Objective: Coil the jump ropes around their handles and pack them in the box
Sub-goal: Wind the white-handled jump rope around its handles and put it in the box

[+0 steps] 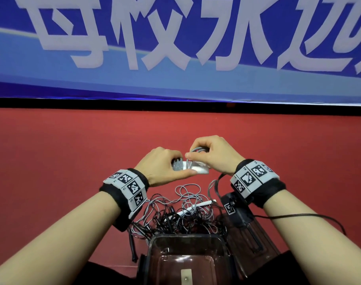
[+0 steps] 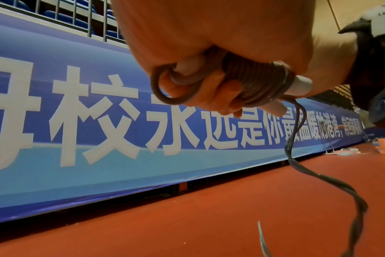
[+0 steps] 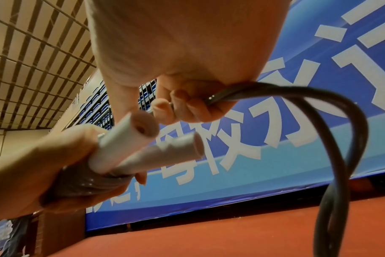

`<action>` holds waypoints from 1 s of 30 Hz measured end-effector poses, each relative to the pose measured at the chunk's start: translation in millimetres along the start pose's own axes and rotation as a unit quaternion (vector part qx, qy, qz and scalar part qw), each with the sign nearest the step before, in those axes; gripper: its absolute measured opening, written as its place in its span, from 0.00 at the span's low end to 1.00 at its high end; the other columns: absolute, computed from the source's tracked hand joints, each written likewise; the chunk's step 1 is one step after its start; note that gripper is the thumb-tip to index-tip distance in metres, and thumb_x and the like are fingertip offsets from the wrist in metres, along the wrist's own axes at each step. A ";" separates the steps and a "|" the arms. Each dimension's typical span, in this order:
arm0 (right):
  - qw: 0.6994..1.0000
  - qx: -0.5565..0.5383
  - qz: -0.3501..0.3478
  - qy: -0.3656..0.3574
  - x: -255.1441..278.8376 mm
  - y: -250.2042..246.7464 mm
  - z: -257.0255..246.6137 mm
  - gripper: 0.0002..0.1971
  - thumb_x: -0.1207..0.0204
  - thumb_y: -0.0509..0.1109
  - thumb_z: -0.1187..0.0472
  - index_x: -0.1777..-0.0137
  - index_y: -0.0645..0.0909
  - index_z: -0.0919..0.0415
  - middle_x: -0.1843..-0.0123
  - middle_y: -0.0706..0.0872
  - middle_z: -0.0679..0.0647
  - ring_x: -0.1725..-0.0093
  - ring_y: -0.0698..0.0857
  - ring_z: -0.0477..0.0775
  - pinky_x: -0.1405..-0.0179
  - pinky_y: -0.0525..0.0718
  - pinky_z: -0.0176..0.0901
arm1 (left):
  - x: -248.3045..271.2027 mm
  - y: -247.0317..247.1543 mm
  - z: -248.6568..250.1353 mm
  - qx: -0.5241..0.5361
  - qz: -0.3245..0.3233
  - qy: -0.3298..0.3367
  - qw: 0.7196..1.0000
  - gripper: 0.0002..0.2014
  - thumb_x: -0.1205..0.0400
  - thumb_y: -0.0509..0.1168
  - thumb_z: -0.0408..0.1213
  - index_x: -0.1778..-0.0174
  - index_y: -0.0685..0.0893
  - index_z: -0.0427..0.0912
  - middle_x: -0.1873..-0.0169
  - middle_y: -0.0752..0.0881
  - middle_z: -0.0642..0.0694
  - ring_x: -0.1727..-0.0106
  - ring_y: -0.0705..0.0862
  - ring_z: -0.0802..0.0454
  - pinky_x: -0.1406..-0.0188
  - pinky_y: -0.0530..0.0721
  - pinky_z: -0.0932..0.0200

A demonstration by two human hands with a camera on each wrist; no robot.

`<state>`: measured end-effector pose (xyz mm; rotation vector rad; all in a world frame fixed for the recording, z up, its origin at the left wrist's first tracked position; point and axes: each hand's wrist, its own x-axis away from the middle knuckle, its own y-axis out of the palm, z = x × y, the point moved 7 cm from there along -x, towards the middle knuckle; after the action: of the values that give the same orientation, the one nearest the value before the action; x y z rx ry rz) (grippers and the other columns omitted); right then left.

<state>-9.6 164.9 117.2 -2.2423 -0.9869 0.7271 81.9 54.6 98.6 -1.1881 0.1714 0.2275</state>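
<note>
My left hand (image 1: 171, 169) grips a pair of white jump rope handles (image 1: 198, 169) held side by side, with grey rope coiled round them (image 2: 257, 81). The handles' open ends (image 3: 143, 139) point toward the right wrist camera. My right hand (image 1: 208, 155) pinches a doubled length of the same grey rope (image 3: 286, 93) just above the handles. The loose end hangs down twisted (image 2: 332, 182) toward the floor. A tangled pile of grey and black ropes (image 1: 183, 212) with white handles lies between my forearms. A dark translucent box (image 1: 188, 262) stands open at the bottom centre.
The box's lid (image 1: 245, 229) lies to the right of the box. A black cable (image 1: 311, 218) runs from my right wrist band. The red floor (image 1: 72, 153) stretches ahead to a blue banner (image 1: 175, 48) with white characters.
</note>
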 end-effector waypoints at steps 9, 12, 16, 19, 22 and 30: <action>0.983 -0.179 -0.040 0.030 -0.4 -1.6 8.1 0.12 0.30 0.80 0.53 0.60 0.81 0.57 0.76 0.73 0.48 0.73 0.73 0.47 0.65 0.74 0.40 | 4.0 -4.4 16.2 0.169 0.015 0.027 0.985 0.20 0.25 0.60 0.62 0.57 0.87 0.50 0.68 0.90 0.49 0.67 0.87 0.48 0.62 0.83 0.44; 0.961 -0.268 -0.035 0.057 -2.7 0.8 14.2 0.10 0.23 0.72 0.56 0.65 0.81 0.58 0.71 0.80 0.52 0.71 0.76 0.49 0.69 0.73 0.38 | 3.9 -5.1 17.0 0.219 0.019 0.009 0.975 0.17 0.26 0.61 0.59 0.61 0.85 0.51 0.69 0.89 0.51 0.67 0.87 0.53 0.61 0.85 0.50; 0.916 -0.365 -0.013 0.166 -0.7 11.6 29.5 0.18 0.15 0.58 0.53 0.64 0.80 0.58 0.73 0.75 0.55 0.79 0.69 0.49 0.80 0.63 0.37 | 2.3 -6.7 11.5 0.303 0.050 -0.024 0.952 0.03 0.20 0.66 0.42 0.55 0.83 0.48 0.74 0.85 0.48 0.78 0.78 0.62 0.75 0.75 0.68; 0.929 -0.331 0.001 0.166 -1.8 16.1 30.2 0.17 0.13 0.54 0.56 0.58 0.80 0.58 0.75 0.76 0.58 0.84 0.67 0.47 0.84 0.62 0.34 | 1.0 -16.8 5.9 0.364 0.102 -0.060 0.924 0.09 0.18 0.63 0.35 0.43 0.84 0.48 0.75 0.79 0.33 0.82 0.70 0.57 0.83 0.69 0.67; 0.971 -0.214 -0.026 0.108 -3.6 23.9 21.1 0.21 0.13 0.55 0.55 0.62 0.84 0.57 0.78 0.74 0.48 0.81 0.64 0.45 0.80 0.61 0.37 | -1.0 -28.4 -3.1 0.430 0.160 -0.114 0.881 0.14 0.13 0.58 0.33 0.35 0.83 0.46 0.72 0.82 0.43 0.82 0.73 0.56 0.85 0.67 0.69; 0.997 -0.039 0.057 0.025 3.8 15.1 -0.5 0.16 0.17 0.63 0.54 0.62 0.88 0.53 0.81 0.64 0.46 0.78 0.64 0.48 0.71 0.65 0.45 | -1.2 -15.2 -12.2 0.427 0.113 -0.190 0.877 0.10 0.13 0.55 0.39 0.42 0.81 0.45 0.62 0.81 0.37 0.73 0.78 0.46 0.81 0.72 0.63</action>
<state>-0.1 159.3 106.3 -2.3885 -0.8842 0.6892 84.6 37.7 108.1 -0.2219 0.0467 0.5223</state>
